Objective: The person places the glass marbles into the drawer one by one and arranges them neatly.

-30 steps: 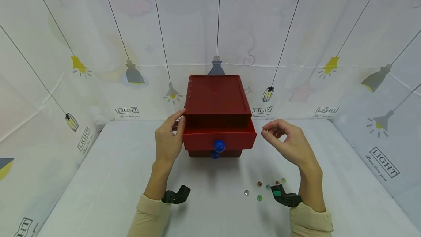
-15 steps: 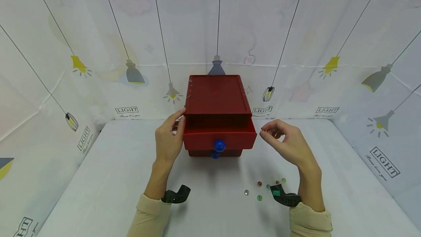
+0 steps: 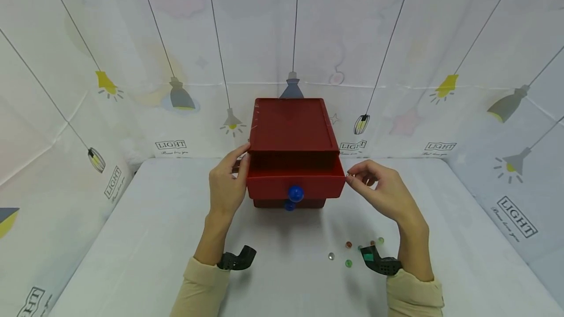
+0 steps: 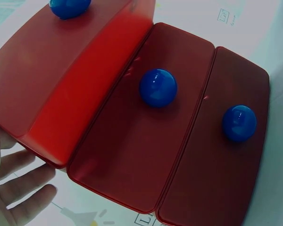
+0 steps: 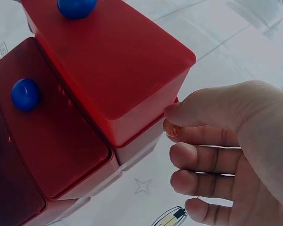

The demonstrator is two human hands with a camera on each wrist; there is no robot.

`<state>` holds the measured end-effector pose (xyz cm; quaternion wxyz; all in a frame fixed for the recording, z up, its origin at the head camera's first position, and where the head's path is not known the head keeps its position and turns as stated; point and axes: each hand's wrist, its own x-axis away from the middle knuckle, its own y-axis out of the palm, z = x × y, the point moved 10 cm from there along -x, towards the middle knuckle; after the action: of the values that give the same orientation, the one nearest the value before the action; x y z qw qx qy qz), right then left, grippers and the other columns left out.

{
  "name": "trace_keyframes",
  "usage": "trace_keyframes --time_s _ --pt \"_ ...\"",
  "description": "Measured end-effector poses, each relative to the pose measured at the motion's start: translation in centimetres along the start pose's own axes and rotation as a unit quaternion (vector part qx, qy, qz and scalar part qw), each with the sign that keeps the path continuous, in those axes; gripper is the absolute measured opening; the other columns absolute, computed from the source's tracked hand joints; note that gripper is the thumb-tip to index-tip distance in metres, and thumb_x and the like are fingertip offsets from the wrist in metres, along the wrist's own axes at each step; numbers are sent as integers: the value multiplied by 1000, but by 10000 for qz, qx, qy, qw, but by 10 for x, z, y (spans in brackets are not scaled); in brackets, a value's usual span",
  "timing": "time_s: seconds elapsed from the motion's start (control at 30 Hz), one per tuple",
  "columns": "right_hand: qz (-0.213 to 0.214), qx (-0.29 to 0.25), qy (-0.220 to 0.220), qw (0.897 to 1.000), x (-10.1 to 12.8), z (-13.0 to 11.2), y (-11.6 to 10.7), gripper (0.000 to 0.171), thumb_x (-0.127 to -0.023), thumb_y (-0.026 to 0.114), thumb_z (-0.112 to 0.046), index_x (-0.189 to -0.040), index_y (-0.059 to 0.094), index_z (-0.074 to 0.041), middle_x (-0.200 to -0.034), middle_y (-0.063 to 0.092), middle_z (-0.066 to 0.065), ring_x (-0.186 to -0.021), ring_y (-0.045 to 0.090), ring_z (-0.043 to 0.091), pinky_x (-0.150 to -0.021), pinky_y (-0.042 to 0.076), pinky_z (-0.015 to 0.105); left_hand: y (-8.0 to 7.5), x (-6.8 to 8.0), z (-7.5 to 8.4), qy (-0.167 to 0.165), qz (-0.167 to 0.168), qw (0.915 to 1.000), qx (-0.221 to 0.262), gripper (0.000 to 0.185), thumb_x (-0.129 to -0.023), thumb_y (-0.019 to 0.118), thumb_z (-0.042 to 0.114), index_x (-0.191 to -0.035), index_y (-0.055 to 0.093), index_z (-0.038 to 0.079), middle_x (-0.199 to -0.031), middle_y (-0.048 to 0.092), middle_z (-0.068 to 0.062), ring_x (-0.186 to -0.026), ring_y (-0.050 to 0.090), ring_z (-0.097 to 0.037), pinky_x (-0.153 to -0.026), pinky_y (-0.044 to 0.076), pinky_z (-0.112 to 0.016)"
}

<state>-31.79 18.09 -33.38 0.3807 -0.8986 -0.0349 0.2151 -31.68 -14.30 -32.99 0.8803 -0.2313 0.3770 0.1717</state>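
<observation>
- Right hand (image 3: 383, 192): thumb and index finger closed in a pinch on one bead; the other fingers loosely bent.
- Bead (image 5: 173, 129): small, rounded, translucent, amber-orange with a glint; largely covered by the fingertips; held off the table, just outside the right side of the top drawer. Whether the drawer is touched by the fingertips cannot be told.
- Left hand (image 3: 225, 187): rested against the left side of the cabinet, fingers extended, nothing grasped.
- Top drawer (image 3: 273, 188): glossy red, seemingly plastic, rounded corners; pulled well out, its inside brighter than its front.
- Cabinet (image 3: 291, 124): dark red, box-shaped, its flat top edged by a raised border; two lower drawers (image 4: 127, 136) pushed in.
- Knobs (image 4: 158, 88): smooth, shiny blue balls, one fitted to each drawer front.
- Loose beads (image 3: 349, 263): clear, green, teal and amber-brown, scattered in front of the cabinet toward the right; some near the right wrist mount (image 3: 381, 261), which is black.
- Sleeves (image 3: 204, 280): beige cloth.
- Table (image 3: 123, 238): covered in smooth white.
- Backdrop (image 3: 251, 23): pale, creased sheet, printed with hanging lamps and "LIGHT".
</observation>
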Motion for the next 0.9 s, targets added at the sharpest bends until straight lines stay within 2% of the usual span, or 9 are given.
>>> trace_keyframes --time_s 0.57,0.9 --pt "-75 86 -80 9999 -1 -2 1 13 -96 67 -23 -105 69 -13 -85 66 0 -82 56 14 -65 48 23 1 -1 1 -43 -23 10000 20 30 -102 58 16 -129 68 9 -125 72 -8 -89 76 -25 -76 64 -38" --pt "413 101 -497 9979 3 -19 -9 10 -94 69 -17 -103 69 -13 -86 67 -3 -81 55 6 -68 46 19 0 0 1 -29 -13 10000 -3 30 -102 58 16 -129 68 9 -125 72 -8 -89 76 -25 -76 64 -38"
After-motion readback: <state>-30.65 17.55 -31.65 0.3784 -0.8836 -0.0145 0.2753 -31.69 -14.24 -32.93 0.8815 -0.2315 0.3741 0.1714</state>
